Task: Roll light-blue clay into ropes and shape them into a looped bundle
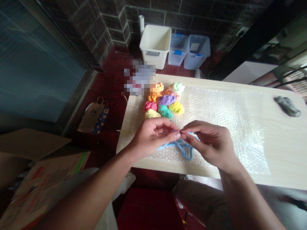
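Note:
Over the near part of the bubble wrap, my left hand [153, 132] and my right hand [209, 140] meet fingertip to fingertip. Both are closed in a pinch on a soft, light-blue cord [188, 155]; the exact spot between the fingers is mostly covered by them. Loops of the cord hang or lie just below the fingertips, partly hidden by my left hand. Just beyond my hands sits a group of soft, crumpled bundles, among them a purple one [167, 100], a green one [165, 111], a yellow one [176, 108] and a pink-red one [151, 105].
Bubble wrap [227, 127] covers much of the pale wooden table [283, 143]. A grey, crumpled object [287, 106] lies at the right. Beyond the table stand a white bin [155, 44] and two clear tubs [196, 52]. On the floor at left are a paper bag [90, 118] and a cardboard box [45, 182].

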The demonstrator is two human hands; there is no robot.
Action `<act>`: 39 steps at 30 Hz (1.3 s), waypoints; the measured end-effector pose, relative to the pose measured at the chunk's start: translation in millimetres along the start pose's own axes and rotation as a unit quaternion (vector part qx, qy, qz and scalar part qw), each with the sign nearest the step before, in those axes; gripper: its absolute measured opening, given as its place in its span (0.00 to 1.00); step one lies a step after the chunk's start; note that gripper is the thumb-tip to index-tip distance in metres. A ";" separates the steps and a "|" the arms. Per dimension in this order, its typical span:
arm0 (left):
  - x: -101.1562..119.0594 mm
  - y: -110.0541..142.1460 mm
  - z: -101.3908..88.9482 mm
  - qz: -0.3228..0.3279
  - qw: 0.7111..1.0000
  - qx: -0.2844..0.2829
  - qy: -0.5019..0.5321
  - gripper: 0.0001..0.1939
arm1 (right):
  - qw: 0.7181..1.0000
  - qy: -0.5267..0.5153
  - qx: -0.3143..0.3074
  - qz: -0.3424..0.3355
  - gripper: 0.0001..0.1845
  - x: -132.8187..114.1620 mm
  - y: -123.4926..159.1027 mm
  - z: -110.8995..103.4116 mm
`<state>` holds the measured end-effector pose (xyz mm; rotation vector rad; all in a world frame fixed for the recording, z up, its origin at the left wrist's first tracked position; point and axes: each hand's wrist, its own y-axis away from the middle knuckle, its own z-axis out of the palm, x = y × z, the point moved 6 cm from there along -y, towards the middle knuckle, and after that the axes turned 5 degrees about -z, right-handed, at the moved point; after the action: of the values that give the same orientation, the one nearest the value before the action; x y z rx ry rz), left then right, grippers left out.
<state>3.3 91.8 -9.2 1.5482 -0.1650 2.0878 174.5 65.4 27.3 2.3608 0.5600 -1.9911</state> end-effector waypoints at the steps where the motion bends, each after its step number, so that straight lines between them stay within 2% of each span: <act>1: 0.7 0.2 0.1 0.002 1.000 0.003 -0.003 0.12 | 1.000 0.003 -0.001 -0.002 0.11 -0.5 0.1 0.2; 4: 1.8 1.1 0.6 0.000 1.000 0.012 -0.003 0.11 | 1.000 0.001 0.001 -0.007 0.11 -1.9 0.0 0.4; 9: 1.6 1.7 3.6 -0.017 1.000 0.017 0.020 0.14 | 1.000 -0.001 0.003 -0.026 0.19 -5.1 -0.7 1.3; 16: 1.0 0.4 7.9 -0.050 0.997 -0.008 0.063 0.18 | 1.000 0.014 0.009 -0.024 0.16 -6.5 -0.1 0.3; 20: 0.7 -0.4 6.3 -0.032 0.997 -0.014 0.063 0.13 | 0.999 0.020 0.018 -0.025 0.13 -5.9 0.8 -0.6; 25: 2.1 0.2 3.6 0.002 0.998 0.007 0.055 0.11 | 0.999 0.034 0.017 -0.006 0.13 -1.8 2.1 -0.9; 28: 1.4 0.9 3.2 -0.007 0.999 0.011 0.040 0.11 | 0.998 0.049 0.025 -0.018 0.11 -2.8 2.5 -2.7; 32: 1.2 1.0 3.8 -0.025 0.998 0.001 0.053 0.17 | 0.999 0.033 0.030 -0.024 0.11 -3.9 1.7 -3.7; 35: 2.3 0.6 3.4 -0.021 0.999 0.007 0.039 0.14 | 0.999 0.015 0.024 -0.021 0.10 -3.5 0.5 -1.6; 39: 2.9 0.7 2.4 -0.015 0.999 0.024 0.028 0.14 | 0.999 0.025 0.024 -0.026 0.14 -5.2 -0.2 0.7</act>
<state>4.4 91.2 -5.6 1.5095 -0.0716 2.1226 173.1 64.0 32.1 2.4551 0.5885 -1.9938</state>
